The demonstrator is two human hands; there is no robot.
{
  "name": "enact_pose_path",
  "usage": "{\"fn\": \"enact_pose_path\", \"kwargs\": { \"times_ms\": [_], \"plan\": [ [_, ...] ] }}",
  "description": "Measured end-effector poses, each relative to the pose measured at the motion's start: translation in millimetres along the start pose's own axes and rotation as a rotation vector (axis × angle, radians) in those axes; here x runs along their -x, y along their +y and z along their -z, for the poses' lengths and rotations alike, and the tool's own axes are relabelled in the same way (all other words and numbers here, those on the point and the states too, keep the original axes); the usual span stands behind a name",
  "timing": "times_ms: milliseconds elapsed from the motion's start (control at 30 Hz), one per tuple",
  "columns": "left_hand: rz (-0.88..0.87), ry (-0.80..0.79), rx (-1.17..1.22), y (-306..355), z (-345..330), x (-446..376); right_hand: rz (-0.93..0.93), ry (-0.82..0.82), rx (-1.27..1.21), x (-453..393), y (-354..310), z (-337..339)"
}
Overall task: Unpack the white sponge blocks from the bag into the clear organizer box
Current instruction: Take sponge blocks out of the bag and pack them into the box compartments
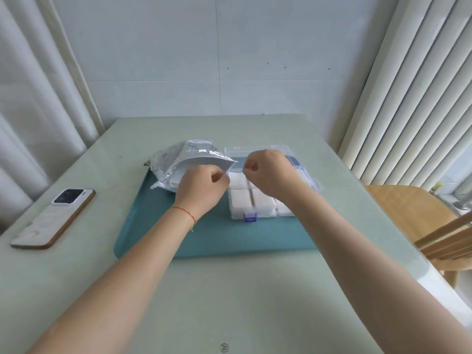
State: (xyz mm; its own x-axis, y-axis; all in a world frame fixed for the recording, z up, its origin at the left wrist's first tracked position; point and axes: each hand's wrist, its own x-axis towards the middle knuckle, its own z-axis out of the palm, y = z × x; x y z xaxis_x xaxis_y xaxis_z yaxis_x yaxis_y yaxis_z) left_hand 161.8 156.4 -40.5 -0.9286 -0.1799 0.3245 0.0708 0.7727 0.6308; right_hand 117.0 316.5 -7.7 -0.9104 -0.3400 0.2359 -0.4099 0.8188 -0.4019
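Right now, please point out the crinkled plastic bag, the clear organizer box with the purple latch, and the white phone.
crinkled plastic bag [184, 159], head view, on its printed upper face.
clear organizer box [249, 216], head view, on its purple front latch.
white phone [51, 221], head view, on its back panel.

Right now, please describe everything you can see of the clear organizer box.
The clear organizer box stands open on the teal tray, right of the bag. It looks like transparent plastic, with a blue latch in front. White sponge blocks fill its near compartments. The right hand hovers over it.
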Motion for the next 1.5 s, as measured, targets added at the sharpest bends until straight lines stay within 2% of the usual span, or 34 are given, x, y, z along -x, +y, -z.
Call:
{"fn": "enact_pose_path", "kwargs": {
  "times_ms": [133, 200, 300, 367, 433, 533, 667, 800, 967, 1300, 1500],
  "plan": [
    [-0.091, 0.345, -0.152, -35.8, 26.9, 11.7, 0.055, -0.087, -0.057, -12.4, -44.9, -29.0],
    [-0.162, 0.448, -0.207, -52.4, 39.6, 14.3, 0.018, -0.135, -0.063, -18.5, -66.1, -42.2],
    [-0.146, 0.398, -0.22, -72.5, 46.1, 9.8, -0.087, -0.237, -0.105, -26.4, -85.9, -55.8],
    [-0.059, 0.326, -0.134, -78.1, 48.5, 8.8, -0.177, -0.278, -0.134, -33.7, -94.1, -64.7],
    [0.022, 0.276, -0.023, -78.2, 48.2, 7.8, -0.296, -0.279, -0.285, -39.2, -96.8, -69.1],
    [0.072, 0.276, 0.118, -75.7, 50.2, 4.1, -0.469, -0.221, -0.636, -45.9, -102.1, -73.8],
    [0.056, 0.243, 0.217, -68.6, 51.9, -3.1, -0.686, -0.027, -0.945, -56.0, -106.0, -84.8],
    [0.041, 0.222, 0.248, -68.3, 53.9, -6.5, -0.781, 0.026, -1.194, -59.1, -113.3, -88.8],
    [0.035, 0.22, 0.236, -69.9, 53.8, -6.7, -0.796, 0.018, -1.211, -61.7, -118.4, -86.3],
    [0.063, 0.184, 0.15, -63.9, 50.3, -7.0, -0.533, 0.009, -0.957, -33.2, -83.5, -63.5],
    [0.041, 0.306, -0.074, -55.7, 46.2, 5.0, -0.529, -0.003, -0.905, -20.6, -58.3, -51.2]
  ]
}}
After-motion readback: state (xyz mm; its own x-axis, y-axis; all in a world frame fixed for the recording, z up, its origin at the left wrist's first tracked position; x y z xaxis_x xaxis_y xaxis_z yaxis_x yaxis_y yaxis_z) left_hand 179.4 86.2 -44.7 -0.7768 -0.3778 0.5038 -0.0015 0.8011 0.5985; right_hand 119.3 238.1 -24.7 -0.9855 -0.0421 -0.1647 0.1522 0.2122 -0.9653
